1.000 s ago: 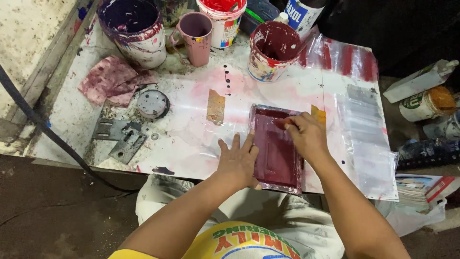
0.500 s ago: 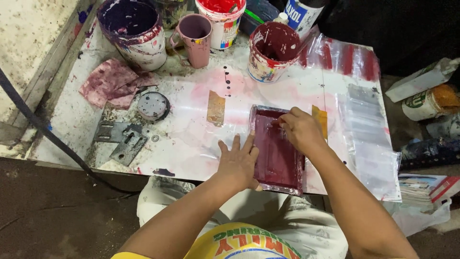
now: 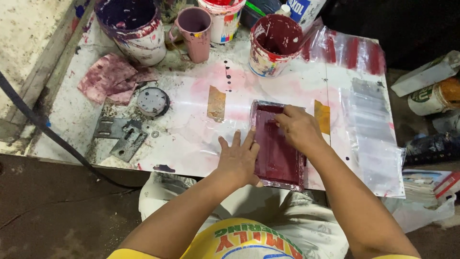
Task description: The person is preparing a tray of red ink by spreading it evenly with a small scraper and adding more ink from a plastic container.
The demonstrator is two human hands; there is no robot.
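Toward the left edge of the paint-stained surface (image 3: 191, 144) lie a crumpled purple rag (image 3: 108, 79), a round grey lid (image 3: 152, 101) and a metal bracket (image 3: 120, 135), with a purple-stained bucket (image 3: 134, 29) and a pink mug (image 3: 195, 31) along the far edge. Near the front edge, the left hand (image 3: 238, 158) lies open and flat, fingers spread, against the left side of a small dark-red screen frame (image 3: 277, 146). The right hand (image 3: 298, 128) curls over the frame's far right part, fingertips pressing something I cannot make out, while a red-stained bucket (image 3: 273, 43) stands beyond.
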